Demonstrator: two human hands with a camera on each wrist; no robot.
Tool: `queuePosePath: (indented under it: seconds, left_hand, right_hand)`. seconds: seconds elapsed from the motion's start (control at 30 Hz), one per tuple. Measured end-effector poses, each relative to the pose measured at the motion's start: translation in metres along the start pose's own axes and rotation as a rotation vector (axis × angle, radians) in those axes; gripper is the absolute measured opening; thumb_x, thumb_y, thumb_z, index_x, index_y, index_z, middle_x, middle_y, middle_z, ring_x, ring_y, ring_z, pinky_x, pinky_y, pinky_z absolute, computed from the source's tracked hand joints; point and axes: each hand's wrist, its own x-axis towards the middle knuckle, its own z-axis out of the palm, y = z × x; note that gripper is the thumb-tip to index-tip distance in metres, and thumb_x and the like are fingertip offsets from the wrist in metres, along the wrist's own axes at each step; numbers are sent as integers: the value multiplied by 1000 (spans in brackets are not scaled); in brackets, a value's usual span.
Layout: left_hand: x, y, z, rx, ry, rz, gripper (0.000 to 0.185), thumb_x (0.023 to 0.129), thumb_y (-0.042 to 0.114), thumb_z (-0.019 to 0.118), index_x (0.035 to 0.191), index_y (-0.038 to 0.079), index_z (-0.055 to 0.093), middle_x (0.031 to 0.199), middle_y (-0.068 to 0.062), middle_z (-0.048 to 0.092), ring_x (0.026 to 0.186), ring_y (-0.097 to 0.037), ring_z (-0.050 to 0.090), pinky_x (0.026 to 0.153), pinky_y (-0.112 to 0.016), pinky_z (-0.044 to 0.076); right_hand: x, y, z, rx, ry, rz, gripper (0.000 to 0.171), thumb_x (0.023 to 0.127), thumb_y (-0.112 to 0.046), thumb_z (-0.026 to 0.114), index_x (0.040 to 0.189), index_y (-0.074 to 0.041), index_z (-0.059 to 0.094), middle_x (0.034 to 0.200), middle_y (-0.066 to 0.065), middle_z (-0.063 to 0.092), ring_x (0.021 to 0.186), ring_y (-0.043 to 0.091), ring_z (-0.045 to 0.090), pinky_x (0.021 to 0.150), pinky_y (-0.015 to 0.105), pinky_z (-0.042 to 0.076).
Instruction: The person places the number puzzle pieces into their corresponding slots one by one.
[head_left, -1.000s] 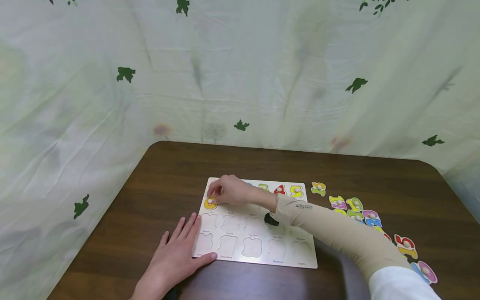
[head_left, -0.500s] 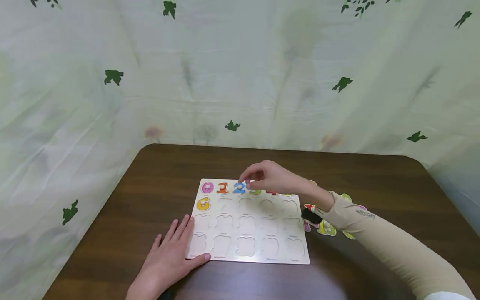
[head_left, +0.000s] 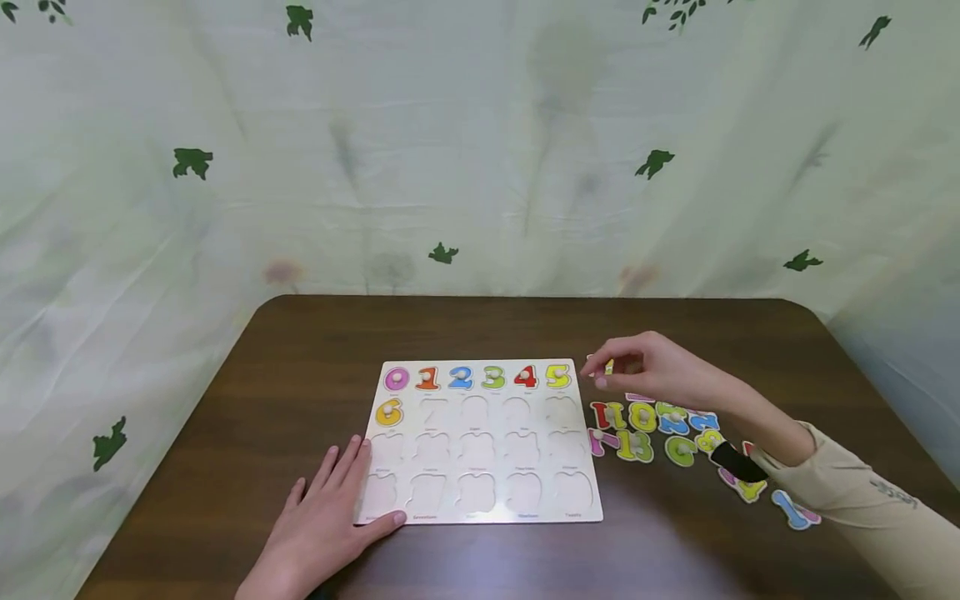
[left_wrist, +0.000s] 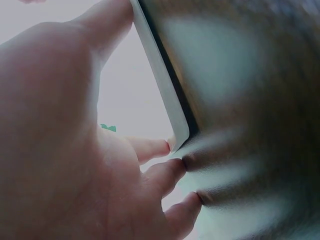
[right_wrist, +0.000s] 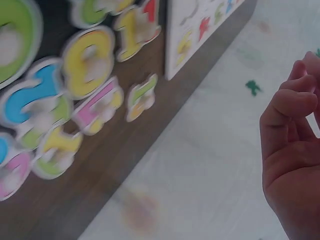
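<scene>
A white number puzzle board (head_left: 487, 518) lies on the table, with knobbed numbers 0 to 5 along its top row and a yellow 6 (head_left: 389, 412) at the left of the second row. My left hand (head_left: 322, 517) rests at the board's lower left, thumb over the front edge and straight fingers along the side; the left wrist view shows some fingertips on the table. Above the loose pieces right of the board hovers my right hand (head_left: 660, 367), fingers loosely bent and holding nothing visible. Its fingertips are nearest a number piece (head_left: 609, 367), which they partly hide.
Several knobbed number pieces, among them a green-and-yellow 13 (head_left: 634, 447) and a green piece (head_left: 680, 451), lie loosely clustered right of the board. Some are hidden under the right arm. A pale leaf-printed cloth (head_left: 480, 167) hangs behind the brown table (head_left: 322, 333).
My right hand has left the yellow 6 in its recess and moved right, past the board, to above the loose pieces. The left hand stays at the board. The head view has shifted.
</scene>
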Motion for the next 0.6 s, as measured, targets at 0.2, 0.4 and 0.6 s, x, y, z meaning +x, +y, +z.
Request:
queuePosePath:
  seconds: [0.2,0.4,0.6]
  left_hand:
    - [1,-1,1,3,10,15,114,77,85,49,155,4,28,161,-16,22,145,-42,17,104,-72,19]
    - [0,-3,2,13,-5,5,117,76,87,46,155,4,26,160,-17,21,144,-44,18,103,-73,19]
    - [2,-1,2,16,-1,10,116,76,87,47,155,4,27,161,-16,21,145,-43,18,103,-74,19]
  right_hand:
    - [-29,21,-2,-81,1,7,19,90,-15,74,106,-24,73,100,-6,69,80,15,63,67,28,53]
    - [-26,39,21,-124,-156,-24,24,89,-6,73,108,-20,72,99,-5,68,76,9,60,66,27,52]
    - [-18,47,40,-106,-225,-42,24,90,-7,71,105,-25,72,88,-7,63,74,10,59,66,24,50]
